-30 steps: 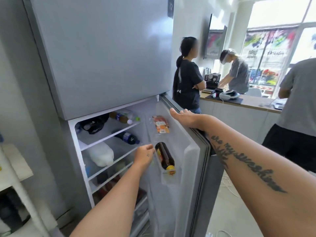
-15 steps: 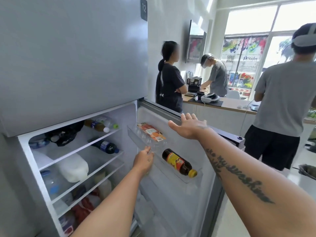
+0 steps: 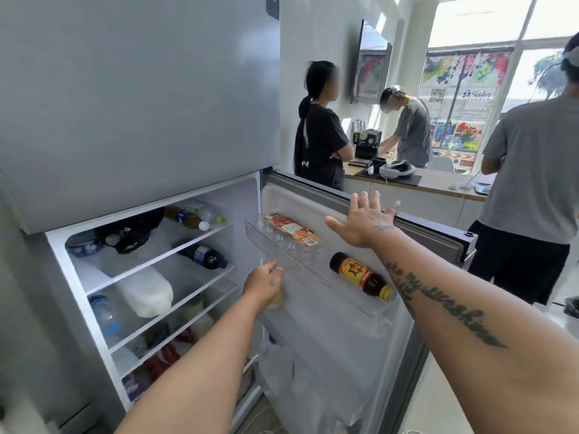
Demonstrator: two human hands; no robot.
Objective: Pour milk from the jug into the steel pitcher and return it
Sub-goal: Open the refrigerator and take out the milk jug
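The white milk jug (image 3: 145, 291) lies on its side on the second shelf of the open fridge (image 3: 94, 286). My left hand (image 3: 262, 285) hovers in front of the shelves, by the inner edge of the door's clear bin, right of the jug and apart from it. Its fingers curl away from me, so their grip is hidden. My right hand (image 3: 363, 222) rests flat on the top edge of the open fridge door (image 3: 416, 227), fingers spread. No steel pitcher is in view.
Soda bottles (image 3: 203, 256) and a black bag (image 3: 131, 231) share the shelves. The door bins hold an orange packet (image 3: 293, 230) and a brown bottle (image 3: 363, 277). Three people stand near the counter (image 3: 438, 183) behind the door, one close on the right (image 3: 529, 183).
The fridge door has swung wider. My right hand has slid along its top edge and spread its fingers. My left hand stays by the door bin.
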